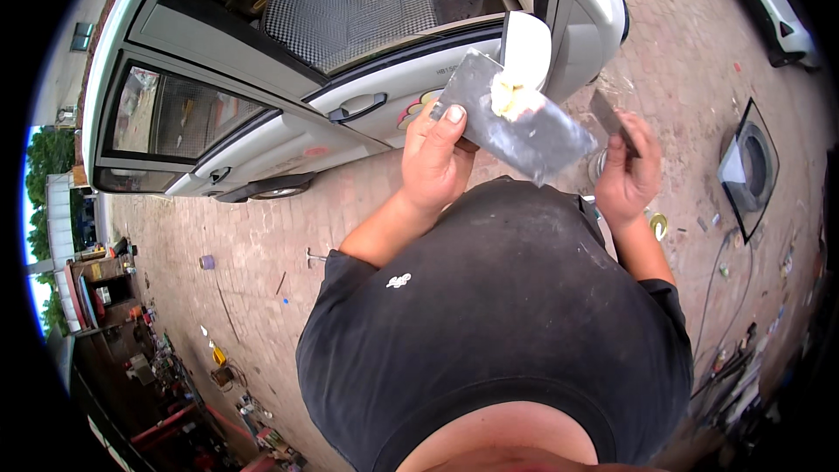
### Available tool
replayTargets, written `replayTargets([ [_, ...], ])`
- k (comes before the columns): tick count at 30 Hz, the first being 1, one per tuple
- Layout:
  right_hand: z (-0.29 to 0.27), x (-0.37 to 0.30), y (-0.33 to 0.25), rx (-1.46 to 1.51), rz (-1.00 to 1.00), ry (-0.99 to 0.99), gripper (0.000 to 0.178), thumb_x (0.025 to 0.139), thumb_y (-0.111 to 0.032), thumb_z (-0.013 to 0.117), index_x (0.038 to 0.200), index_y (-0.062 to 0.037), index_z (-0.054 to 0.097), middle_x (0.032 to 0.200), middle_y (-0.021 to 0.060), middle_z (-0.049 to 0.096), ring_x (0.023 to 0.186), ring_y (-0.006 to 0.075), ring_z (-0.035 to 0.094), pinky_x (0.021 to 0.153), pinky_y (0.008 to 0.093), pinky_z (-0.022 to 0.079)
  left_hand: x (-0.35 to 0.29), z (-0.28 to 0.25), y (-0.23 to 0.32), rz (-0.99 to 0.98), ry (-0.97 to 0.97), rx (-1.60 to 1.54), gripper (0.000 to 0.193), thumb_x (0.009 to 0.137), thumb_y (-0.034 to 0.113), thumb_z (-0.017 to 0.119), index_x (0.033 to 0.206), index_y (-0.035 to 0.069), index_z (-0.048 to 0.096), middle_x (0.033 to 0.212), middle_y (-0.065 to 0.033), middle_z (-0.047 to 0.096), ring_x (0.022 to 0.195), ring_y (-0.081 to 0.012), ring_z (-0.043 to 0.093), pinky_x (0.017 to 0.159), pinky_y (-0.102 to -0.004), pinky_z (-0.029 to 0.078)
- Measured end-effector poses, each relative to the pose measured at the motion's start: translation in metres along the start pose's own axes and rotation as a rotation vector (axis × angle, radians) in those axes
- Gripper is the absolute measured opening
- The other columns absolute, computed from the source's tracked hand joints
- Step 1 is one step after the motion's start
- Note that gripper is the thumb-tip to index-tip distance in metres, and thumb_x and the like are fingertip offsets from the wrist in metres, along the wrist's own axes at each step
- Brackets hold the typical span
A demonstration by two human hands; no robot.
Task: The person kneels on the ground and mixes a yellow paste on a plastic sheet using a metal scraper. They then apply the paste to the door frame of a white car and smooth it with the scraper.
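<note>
1. my left hand [430, 157] grips a grey plate [529, 144], upper middle of the frame, pale paste [507, 98] on it.
2. my right hand [631, 179] pinches a dark flat blade [613, 122], upper right of centre.

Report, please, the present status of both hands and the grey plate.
Left hand gripping grey plate, pale paste on top. Right hand holding dark flat blade, away from paste. White van mirror beyond plate, partly covered in view.

The plate [529, 142] is grey, the paste [504, 96] cream-yellow.
</note>
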State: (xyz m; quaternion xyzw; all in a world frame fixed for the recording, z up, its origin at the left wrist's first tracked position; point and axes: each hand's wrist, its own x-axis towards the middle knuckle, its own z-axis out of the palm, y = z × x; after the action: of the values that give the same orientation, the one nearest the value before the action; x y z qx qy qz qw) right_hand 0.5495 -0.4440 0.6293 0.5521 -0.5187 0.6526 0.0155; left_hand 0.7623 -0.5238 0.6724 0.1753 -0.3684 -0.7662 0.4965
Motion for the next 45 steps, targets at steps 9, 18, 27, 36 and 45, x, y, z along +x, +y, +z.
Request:
replayTargets([
  [9, 0.0, 0.034, -0.035, 0.454, 0.621, -0.223, 0.019, 0.098, -0.009, 0.057, 0.114, 0.0017, 0.061, 0.108, 0.0078, 0.067, 0.094, 0.0122, 0.062, 0.084, 0.0279, 0.049, -0.006, -0.008, -0.038, 0.44, 0.035, 0.419, 0.034, 0.102, 0.018, 0.049, 0.121, -0.009, 0.055, 0.096, -0.0036, 0.063, 0.082, -0.0081, 0.052, 0.075, -0.022, 0.041],
  [18, 0.036, 0.028, -0.021, 0.954, 0.911, -0.148, 0.021, 0.1, -0.013, 0.055, 0.117, 0.0007, 0.058, 0.109, 0.0077, 0.067, 0.097, 0.0111, 0.062, 0.087, 0.0284, 0.051, -0.012, 0.0, -0.037, 0.464, -0.222, 0.938, 0.04, 0.096, 0.004, 0.052, 0.13, -0.016, 0.048, 0.119, -0.0267, 0.06, 0.106, -0.0374, 0.06, 0.093, -0.0388, 0.046],
  [27, 0.026, 0.03, -0.013, 0.865, 0.916, -0.209, 0.021, 0.099, -0.013, 0.057, 0.115, 0.001, 0.059, 0.105, 0.0069, 0.067, 0.096, 0.0108, 0.062, 0.086, 0.027, 0.05, -0.002, 0.005, -0.04, 0.637, -0.469, 1.185, 0.037, 0.091, 0.003, 0.055, 0.124, -0.015, 0.053, 0.087, -0.0223, 0.064, 0.078, -0.0363, 0.062, 0.077, -0.0396, 0.05],
  [36, -0.016, 0.056, 0.012, 1.167, 0.769, 0.242, 0.03, 0.096, 0.002, 0.047, 0.126, 0.0022, 0.05, 0.122, 0.0122, 0.062, 0.113, 0.0217, 0.06, 0.103, 0.0371, 0.044, 0.007, -0.012, -0.031, -0.266, -0.118, 0.028, 0.033, 0.098, 0.018, 0.054, 0.125, -0.002, 0.055, 0.11, -0.0083, 0.068, 0.097, -0.0175, 0.066, 0.085, -0.0329, 0.052],
  [45, 0.003, 0.001, -0.003, 0.555, 0.278, -0.147, 0.04, 0.095, 0.0, 0.056, 0.132, 0.005, 0.041, 0.127, 0.0203, 0.056, 0.111, 0.0231, 0.06, 0.093, 0.0362, 0.05, 0.002, 0.017, -0.033, -0.291, -0.151, -0.239, 0.035, 0.1, 0.018, 0.052, 0.128, -0.002, 0.05, 0.121, -0.0124, 0.064, 0.11, -0.0231, 0.064, 0.098, -0.0424, 0.051],
])
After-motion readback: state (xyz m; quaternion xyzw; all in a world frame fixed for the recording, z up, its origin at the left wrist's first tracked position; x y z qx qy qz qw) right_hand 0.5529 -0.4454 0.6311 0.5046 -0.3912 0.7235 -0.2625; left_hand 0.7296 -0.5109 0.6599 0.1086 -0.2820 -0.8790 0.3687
